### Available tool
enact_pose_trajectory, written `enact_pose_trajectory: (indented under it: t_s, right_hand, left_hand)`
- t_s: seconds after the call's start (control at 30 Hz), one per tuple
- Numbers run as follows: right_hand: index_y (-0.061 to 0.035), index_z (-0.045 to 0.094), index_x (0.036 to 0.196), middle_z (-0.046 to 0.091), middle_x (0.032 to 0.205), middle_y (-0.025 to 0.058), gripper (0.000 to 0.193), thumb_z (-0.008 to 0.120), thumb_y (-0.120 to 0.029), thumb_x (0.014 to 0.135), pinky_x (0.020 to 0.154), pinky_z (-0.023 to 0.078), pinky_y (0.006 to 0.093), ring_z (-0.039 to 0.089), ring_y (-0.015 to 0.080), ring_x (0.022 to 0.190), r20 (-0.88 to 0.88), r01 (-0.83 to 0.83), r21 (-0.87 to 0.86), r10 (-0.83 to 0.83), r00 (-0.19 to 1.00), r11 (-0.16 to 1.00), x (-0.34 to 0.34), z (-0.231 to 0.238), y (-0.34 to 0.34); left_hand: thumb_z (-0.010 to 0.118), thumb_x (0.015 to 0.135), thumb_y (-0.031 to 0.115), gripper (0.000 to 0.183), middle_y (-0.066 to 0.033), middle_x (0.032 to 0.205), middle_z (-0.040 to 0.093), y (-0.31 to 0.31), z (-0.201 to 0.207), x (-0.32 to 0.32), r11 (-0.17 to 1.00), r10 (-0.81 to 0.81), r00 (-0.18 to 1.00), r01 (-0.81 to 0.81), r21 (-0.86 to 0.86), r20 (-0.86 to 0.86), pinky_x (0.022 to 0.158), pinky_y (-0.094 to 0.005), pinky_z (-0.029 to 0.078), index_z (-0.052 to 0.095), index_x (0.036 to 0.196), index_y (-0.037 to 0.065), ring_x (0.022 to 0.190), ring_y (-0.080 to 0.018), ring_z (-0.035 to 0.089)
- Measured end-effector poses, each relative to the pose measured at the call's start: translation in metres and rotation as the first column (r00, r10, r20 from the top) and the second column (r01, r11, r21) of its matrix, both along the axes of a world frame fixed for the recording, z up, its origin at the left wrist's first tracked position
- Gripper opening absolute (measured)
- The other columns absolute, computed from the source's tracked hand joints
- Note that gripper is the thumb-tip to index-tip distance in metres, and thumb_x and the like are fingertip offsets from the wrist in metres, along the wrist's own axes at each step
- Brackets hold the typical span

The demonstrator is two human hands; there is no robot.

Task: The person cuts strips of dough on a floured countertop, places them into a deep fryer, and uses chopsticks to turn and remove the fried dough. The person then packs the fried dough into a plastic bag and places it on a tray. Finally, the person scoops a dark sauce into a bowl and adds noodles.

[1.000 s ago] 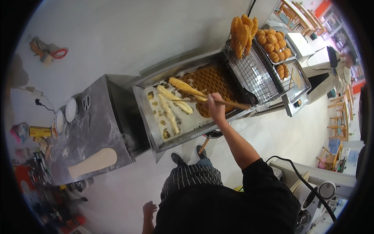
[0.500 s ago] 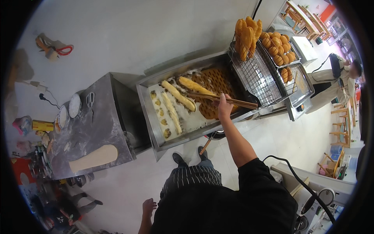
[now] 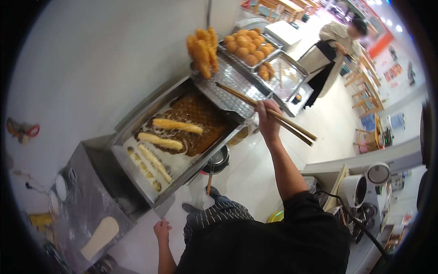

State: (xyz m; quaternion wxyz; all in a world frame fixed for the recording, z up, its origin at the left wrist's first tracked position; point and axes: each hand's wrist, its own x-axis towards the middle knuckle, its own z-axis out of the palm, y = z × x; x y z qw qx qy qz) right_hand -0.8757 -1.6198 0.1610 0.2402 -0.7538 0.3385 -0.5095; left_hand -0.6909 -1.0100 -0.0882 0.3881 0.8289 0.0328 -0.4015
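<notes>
My right hand is closed round a pair of long wooden chopsticks. Their tips hover over a metal draining tray, with nothing between them. Below my left side, my left hand hangs free, its fingers loosely curled and slightly apart, holding nothing. In the metal fryer three long dough sticks float in brown oil: a golden one, a paler one and a thin pale one. Small browned lumps lie along the left end of the fryer. Finished fried dough sticks stand upright behind the tray.
Round fried balls fill a tray beyond the draining tray, beside another tray with a few brown pieces. A person stands past them. Left of the fryer, a floured metal table bears flat dough. A pan sits below.
My view has swung to the right. The chopsticks have left the dough sticks in the oil and moved right, over the draining tray. My left hand still hangs low.
</notes>
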Motion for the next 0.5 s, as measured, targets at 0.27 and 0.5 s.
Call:
enact_pose_trajectory:
  t_s: [0.27, 0.5]
  right_hand:
    - [-0.0030, 0.067, 0.084, 0.063, 0.079, 0.0092, 0.016, 0.067, -0.014, 0.096, 0.064, 0.049, 0.0328, 0.061, 0.0200, 0.071, -0.216, 0.091, 0.033, -0.082, 0.973, 0.995, -0.043, 0.008, -0.053]
    - [-0.0002, 0.068, 0.090, 0.066, 0.076, 0.0050, 0.030, 0.060, -0.026, 0.102, 0.065, 0.048, 0.0300, 0.059, 0.0125, 0.069, 0.115, 0.107, 0.075, -0.115, 0.987, 0.991, -0.080, 0.024, -0.083]
  left_hand:
    - [0.068, 0.091, 0.013, 0.037, -0.0160, 0.090, 0.068, 0.033, -0.041, -0.043, 0.991, 0.040, 0.982, -0.015, 0.136, -0.187, 0.060, -0.0405, 0.056, 0.058, 0.123, -0.003, 0.070, -0.0279, 0.067]
    - [0.067, 0.093, 0.029, 0.043, -0.0089, 0.095, 0.068, 0.113, -0.035, -0.082, 0.976, 0.177, 0.921, -0.119, 0.180, -0.347, 0.065, -0.0386, 0.056, 0.061, 0.126, 0.003, 0.077, -0.0210, 0.067]
